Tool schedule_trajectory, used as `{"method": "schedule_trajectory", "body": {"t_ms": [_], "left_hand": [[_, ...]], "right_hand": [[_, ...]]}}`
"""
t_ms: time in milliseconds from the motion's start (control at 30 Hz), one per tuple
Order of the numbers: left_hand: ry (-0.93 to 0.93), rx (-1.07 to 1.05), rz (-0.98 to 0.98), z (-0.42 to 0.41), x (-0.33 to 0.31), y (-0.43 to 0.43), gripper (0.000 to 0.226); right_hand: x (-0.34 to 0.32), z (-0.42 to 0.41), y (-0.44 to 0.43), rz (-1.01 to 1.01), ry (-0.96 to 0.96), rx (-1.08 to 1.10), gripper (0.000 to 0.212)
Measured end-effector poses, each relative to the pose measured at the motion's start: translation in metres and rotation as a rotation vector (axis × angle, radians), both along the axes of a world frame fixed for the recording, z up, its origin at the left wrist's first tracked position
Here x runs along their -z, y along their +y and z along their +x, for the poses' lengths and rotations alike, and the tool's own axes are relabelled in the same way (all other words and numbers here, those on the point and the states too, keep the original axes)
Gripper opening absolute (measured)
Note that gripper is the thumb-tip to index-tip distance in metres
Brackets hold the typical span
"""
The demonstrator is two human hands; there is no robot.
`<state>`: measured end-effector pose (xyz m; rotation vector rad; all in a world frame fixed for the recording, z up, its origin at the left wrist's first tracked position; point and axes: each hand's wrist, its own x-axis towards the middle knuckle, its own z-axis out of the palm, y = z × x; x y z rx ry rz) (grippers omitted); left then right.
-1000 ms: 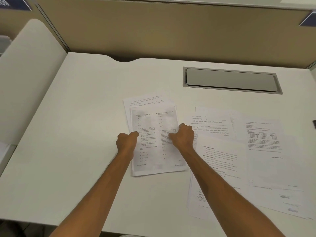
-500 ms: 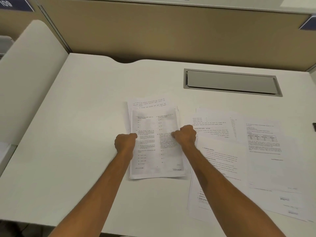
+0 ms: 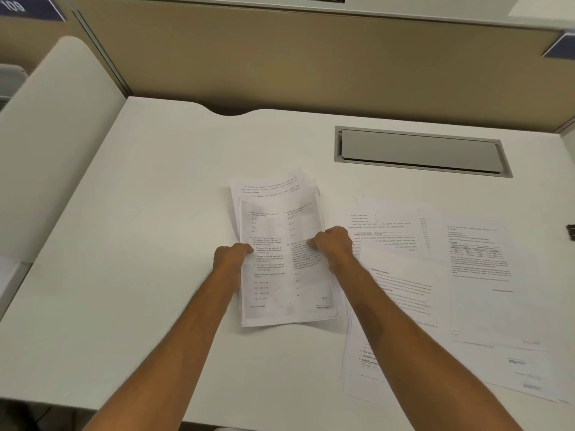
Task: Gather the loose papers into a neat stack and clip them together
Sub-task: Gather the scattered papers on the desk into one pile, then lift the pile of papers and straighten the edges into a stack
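Observation:
A small stack of printed papers (image 3: 280,275) lies on the white desk (image 3: 140,244) in the middle. My left hand (image 3: 231,255) grips its left edge and my right hand (image 3: 333,244) grips its right edge, thumbs on the top sheet. One sheet pokes out crooked at the stack's far end (image 3: 267,186). To the right, several loose printed sheets (image 3: 435,275) lie spread and overlapping. A small black object, maybe a clip (image 3: 571,232), shows at the right frame edge, mostly cut off.
A grey cable-tray lid (image 3: 420,154) is set into the desk at the back right. A beige partition wall (image 3: 280,57) runs along the back. A white side panel (image 3: 46,135) borders the desk on the left.
Both hands have kept hold of the stack's sides. The stack has turned slightly and its sheets sit a little more in line; the right hand shifted slightly to the right edge.

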<state>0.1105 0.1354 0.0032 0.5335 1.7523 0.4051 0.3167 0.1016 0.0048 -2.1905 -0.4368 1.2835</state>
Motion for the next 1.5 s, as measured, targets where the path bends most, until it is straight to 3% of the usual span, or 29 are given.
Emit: {"method": "schedule_trajectory", "body": {"t_ms": [167,367,600,733,1033,1233,1500], "left_hand": [[0.092,0.058,0.027,-0.006,0.007,0.003,0.027],[0.079,0.116,0.11,-0.013,0.005,-0.001,0.01],[0.154,0.229,0.638,-0.013,-0.043,-0.01,0.005],[0.191,0.208,0.916,-0.011,-0.071,-0.019,0.011],[0.124,0.216,0.962,-0.014,-0.069,-0.037,0.018],[0.276,0.146,1.025,-0.02,-0.07,-0.04,0.011],[0.326,0.156,1.056,-0.026,-0.069,-0.042,0.011]], "right_hand": [[0.001,0.014,-0.009,0.071,0.137,-0.037,0.014],[-0.011,0.02,-0.025,0.208,0.074,-0.19,0.04],[-0.055,0.018,-0.039,0.612,0.071,-0.184,0.034],[-0.074,0.015,-0.04,0.731,0.066,-0.193,0.034],[-0.064,0.001,-0.042,0.795,-0.007,-0.144,0.036],[-0.062,0.0,-0.045,0.743,-0.369,-0.132,0.025],[-0.074,-0.005,-0.049,0.72,-0.334,-0.164,0.009]]}}
